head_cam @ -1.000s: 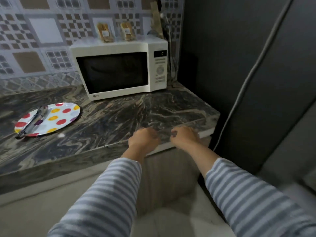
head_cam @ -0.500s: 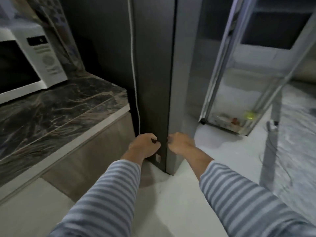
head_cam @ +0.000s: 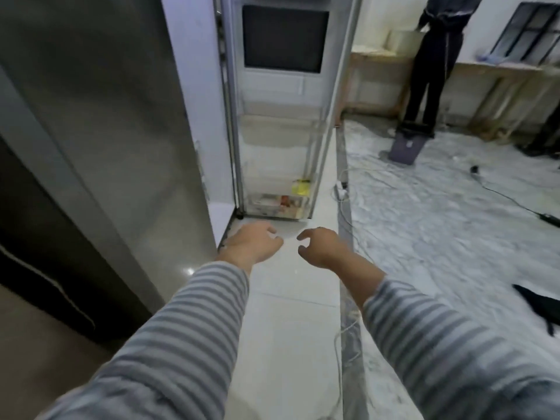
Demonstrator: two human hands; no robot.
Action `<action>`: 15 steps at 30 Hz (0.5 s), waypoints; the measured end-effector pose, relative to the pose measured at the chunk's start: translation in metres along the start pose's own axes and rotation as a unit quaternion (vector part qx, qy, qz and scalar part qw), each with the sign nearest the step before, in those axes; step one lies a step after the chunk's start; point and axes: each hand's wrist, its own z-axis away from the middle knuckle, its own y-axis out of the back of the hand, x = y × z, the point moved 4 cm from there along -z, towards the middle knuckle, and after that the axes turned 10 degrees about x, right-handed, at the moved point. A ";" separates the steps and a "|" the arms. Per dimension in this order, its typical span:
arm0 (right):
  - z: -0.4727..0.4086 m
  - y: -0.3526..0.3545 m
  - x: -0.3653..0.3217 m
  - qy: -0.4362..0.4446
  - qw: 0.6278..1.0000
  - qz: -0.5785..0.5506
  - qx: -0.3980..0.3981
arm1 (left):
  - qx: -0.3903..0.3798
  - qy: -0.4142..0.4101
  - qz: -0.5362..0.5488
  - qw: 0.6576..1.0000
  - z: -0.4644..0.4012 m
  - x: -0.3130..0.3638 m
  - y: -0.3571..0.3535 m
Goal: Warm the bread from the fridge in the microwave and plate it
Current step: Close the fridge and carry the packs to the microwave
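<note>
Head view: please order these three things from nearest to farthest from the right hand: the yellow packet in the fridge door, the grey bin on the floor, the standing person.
From the right hand:
1. Yellow packet, in a low shelf of the open fridge door, just ahead and slightly left.
2. Grey bin, on the floor, ahead to the right.
3. Standing person, behind the bin, at the far counter.

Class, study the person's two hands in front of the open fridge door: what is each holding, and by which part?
Nothing is held. The left hand and right hand hang empty with loosely curled fingers, short of the fridge door.
</note>
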 end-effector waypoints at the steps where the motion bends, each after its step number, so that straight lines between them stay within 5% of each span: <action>1: -0.012 0.007 0.016 -0.010 1.000 -0.004 0.005 | -0.010 -0.007 -0.005 1.000 -0.013 0.016 -0.008; 15: -0.201 0.085 0.173 -0.133 0.985 -0.080 0.072 | -0.062 -0.138 -0.039 0.988 -0.231 0.198 -0.076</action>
